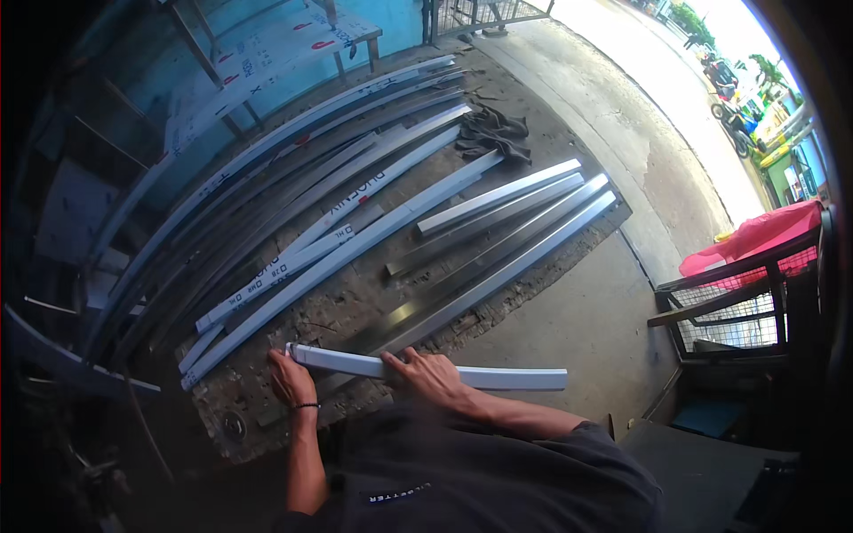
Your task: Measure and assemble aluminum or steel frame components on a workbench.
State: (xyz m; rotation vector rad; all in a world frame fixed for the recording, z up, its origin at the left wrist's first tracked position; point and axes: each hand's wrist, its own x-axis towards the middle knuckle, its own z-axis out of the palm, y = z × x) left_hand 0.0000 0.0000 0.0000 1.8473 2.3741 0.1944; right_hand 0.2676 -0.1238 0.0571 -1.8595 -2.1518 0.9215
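— At the near edge of the desk [355, 302], how are the hands placed?
— Apart, both gripping one white rectangular tube [515, 379]: the left hand [291, 379] curls round its left end, forearm steep; the right hand [426, 373] lies over its middle, elbow outward.
— Counts?
— One dark rag [493, 133], one wristband [306, 406], at least three shorter metal tubes [533, 189]; the longer tubes [240, 342] leftward overlap too much.

Lettering [334, 213] marks pale bars [384, 180], a tabletop [284, 55] and the shirt [498, 471]
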